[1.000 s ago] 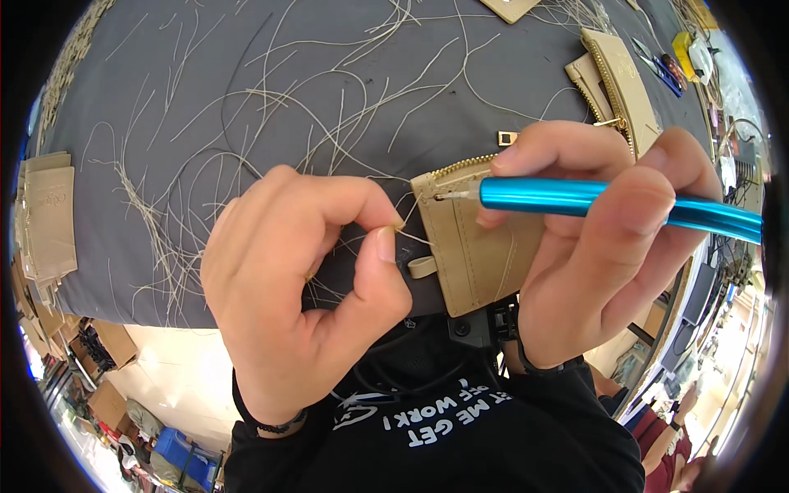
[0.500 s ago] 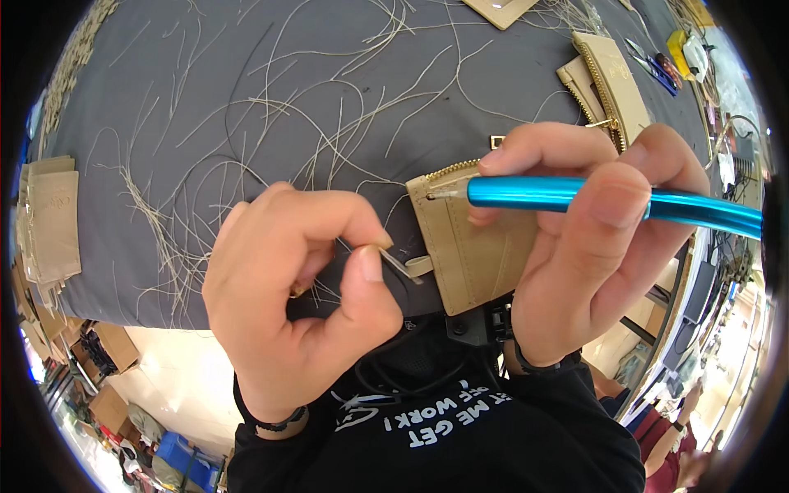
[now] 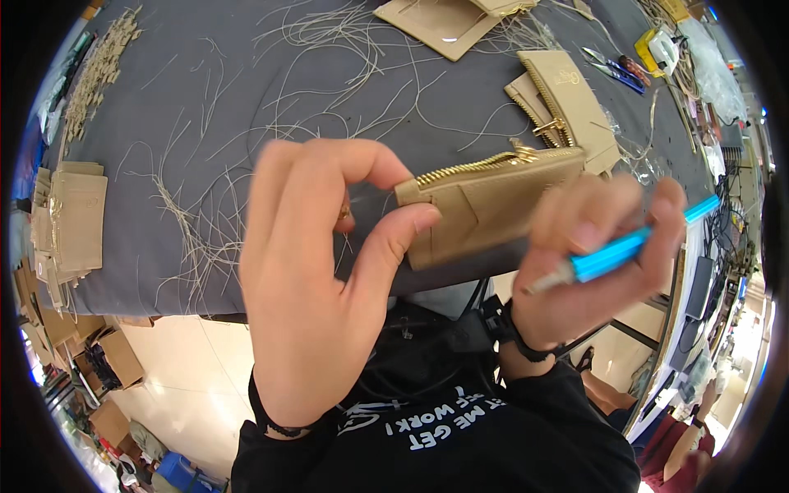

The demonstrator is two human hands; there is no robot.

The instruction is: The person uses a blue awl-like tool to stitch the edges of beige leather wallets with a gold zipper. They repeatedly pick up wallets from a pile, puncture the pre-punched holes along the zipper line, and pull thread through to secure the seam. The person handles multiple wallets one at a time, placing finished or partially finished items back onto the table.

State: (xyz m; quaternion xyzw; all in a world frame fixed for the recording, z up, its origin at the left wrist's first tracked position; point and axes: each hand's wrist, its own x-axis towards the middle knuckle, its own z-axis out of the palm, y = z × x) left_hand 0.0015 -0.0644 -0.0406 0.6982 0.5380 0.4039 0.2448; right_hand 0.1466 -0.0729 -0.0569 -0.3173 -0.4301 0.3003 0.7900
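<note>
A tan zip wallet (image 3: 493, 205) with a gold zip along its upper edge hangs before me, tilted up toward the right. Its left end is pinched between thumb and forefinger of my left hand (image 3: 308, 246). My right hand (image 3: 567, 308), smeared by motion, is at the wallet's right end; whether its fingers touch the wallet I cannot tell. Held in that hand is a shiny blue pen-like tool (image 3: 612, 253) with a pale tip, which points down to the left, away from the wallet's face.
More tan zip wallets (image 3: 567, 99) lie beyond my right hand. Loose threads (image 3: 197, 222) litter the grey tabletop (image 3: 164, 107). Flat tan leather pieces (image 3: 78, 218) are stacked at the left. Blue-handled scissors (image 3: 616, 70) and a yellow-and-white object (image 3: 656, 53) lie far right.
My left hand has let go of the small strip it pinched and taken the wallet's left end. The wallet has turned, zip side up, and the blue tool's tip has swung downward, off the wallet's corner.
</note>
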